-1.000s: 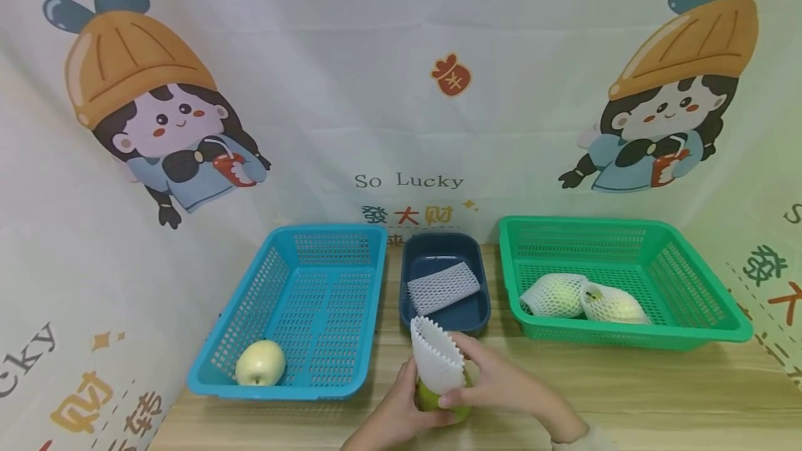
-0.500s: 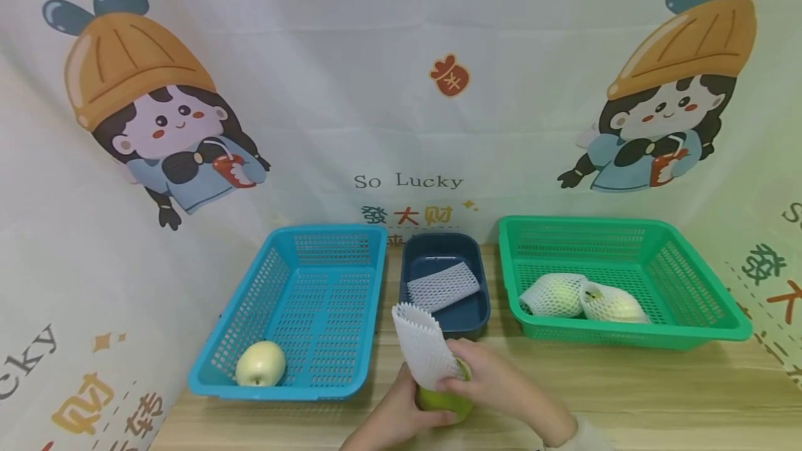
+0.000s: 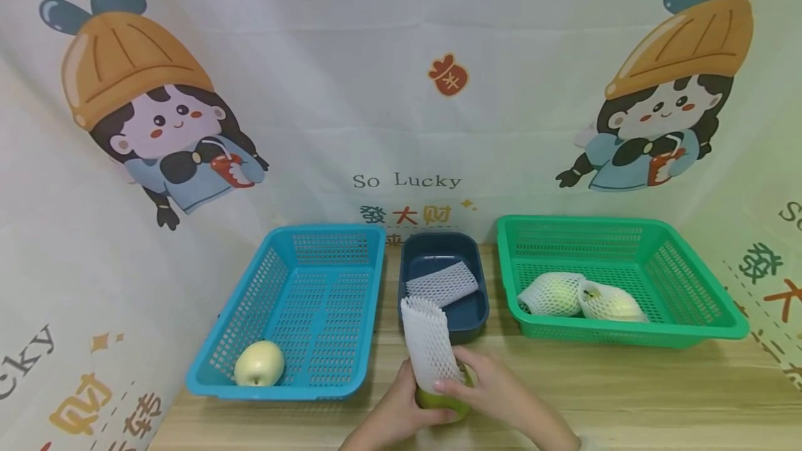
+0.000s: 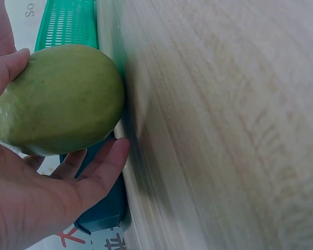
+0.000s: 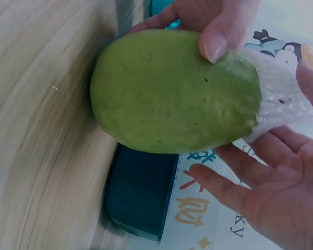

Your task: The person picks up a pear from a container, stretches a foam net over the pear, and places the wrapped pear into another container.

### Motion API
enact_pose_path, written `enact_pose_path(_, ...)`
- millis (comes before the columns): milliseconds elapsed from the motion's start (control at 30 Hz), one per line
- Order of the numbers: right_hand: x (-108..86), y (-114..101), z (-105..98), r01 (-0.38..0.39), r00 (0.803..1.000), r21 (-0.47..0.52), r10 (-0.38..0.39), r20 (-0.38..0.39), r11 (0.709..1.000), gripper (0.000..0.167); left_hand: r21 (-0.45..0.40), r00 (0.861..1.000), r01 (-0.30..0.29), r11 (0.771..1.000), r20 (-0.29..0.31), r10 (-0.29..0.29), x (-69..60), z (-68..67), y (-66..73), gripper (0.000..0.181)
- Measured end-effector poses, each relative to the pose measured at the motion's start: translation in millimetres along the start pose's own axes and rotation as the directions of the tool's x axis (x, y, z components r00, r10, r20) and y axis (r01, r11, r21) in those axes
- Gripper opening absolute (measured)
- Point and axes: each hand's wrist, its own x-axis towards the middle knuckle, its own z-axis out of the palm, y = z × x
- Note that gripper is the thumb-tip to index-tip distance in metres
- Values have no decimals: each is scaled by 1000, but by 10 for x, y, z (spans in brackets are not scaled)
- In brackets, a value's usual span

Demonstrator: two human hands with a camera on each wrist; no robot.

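A smooth green papaya is held just above the wooden table. In the head view, my left hand grips its lower part, thumb across the near side and fingers behind. A white foam net sleeve covers the fruit's upper end and stands up as a loose tube. My right hand pinches the sleeve's lower edge, thumb in front and fingers behind. Seen from the right wrist, the papaya's broad end is bare, and the sleeve sits at the other end.
A dark blue bin holding a flat foam net stands behind the hands. To the left is a blue basket with one pale yellow fruit. A green basket at right holds two net-covered fruits.
The sleeve's open top has risen and leaned left, then straightened slightly; more of its length shows above the papaya. Both hands keep their hold in nearly the same place.
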Motion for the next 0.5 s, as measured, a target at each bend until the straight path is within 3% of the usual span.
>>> enact_pose_path(267, -45, -23, 99, -6, 992, -98, -6, -122, 995, 52, 25, 1000, -21, 999, -11, 22, 18, 10, -11, 90)
enact_pose_path(367, -64, -17, 127, -28, 988, -92, 14, -154, 995, 55, 37, 1000, -11, 999, -23, 12, 14, 12, 3, 95)
enact_pose_path(500, -88, 16, 141, -77, 988, -23, 73, -134, 997, 63, 62, 999, 21, 998, -35, -19, 2, 1, 28, 93)
